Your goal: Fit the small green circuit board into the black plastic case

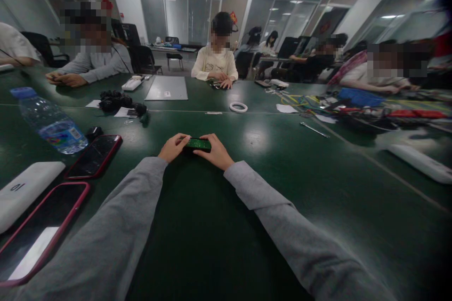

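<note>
Between my two hands is a small green circuit board (198, 143) with dark edges and pale markings on its face. My left hand (173, 147) grips its left end, the fingers curled round the edge. At the other end my right hand (218, 153) holds it between thumb and fingers. The board is low over the dark green table (247, 174); whether it touches the surface I cannot tell. Its underside and both ends are hidden.
On the left are a water bottle (56, 124), two red-edged phones (95, 156) and a white power bank (30, 188). Ahead lies a white ring (238, 107). Tangled cables (318, 102) and a metal tool (315, 130) are to the right. Several people sit around.
</note>
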{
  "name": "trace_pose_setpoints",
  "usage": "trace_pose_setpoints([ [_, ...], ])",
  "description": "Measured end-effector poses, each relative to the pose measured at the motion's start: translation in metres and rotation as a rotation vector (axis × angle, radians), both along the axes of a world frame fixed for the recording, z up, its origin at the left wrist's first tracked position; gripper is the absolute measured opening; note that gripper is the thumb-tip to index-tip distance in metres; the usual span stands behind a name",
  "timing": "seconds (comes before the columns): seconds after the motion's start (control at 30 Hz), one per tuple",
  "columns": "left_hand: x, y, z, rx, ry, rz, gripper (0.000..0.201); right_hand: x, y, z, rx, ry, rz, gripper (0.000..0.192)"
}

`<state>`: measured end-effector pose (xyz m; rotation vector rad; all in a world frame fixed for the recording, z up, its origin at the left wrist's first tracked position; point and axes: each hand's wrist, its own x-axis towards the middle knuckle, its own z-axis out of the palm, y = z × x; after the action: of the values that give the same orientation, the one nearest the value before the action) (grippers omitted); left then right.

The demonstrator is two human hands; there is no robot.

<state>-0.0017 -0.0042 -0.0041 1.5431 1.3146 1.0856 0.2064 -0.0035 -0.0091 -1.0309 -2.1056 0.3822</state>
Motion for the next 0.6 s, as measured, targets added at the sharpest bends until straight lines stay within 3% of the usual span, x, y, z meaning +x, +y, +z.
trace_pose_setpoints([
  [0.27, -0.001, 0.003, -0.002, -0.024, 0.038, -0.032, 0.050, 0.001, 0.000, -0.001, -0.006, 0.000, -0.003, 0.052],
  [0.6, 0.003, -0.007, 0.010, 0.015, 0.020, -0.010, 0.046, 0.000, -0.001, 0.001, -0.017, -0.017, -0.003, 0.053],
])
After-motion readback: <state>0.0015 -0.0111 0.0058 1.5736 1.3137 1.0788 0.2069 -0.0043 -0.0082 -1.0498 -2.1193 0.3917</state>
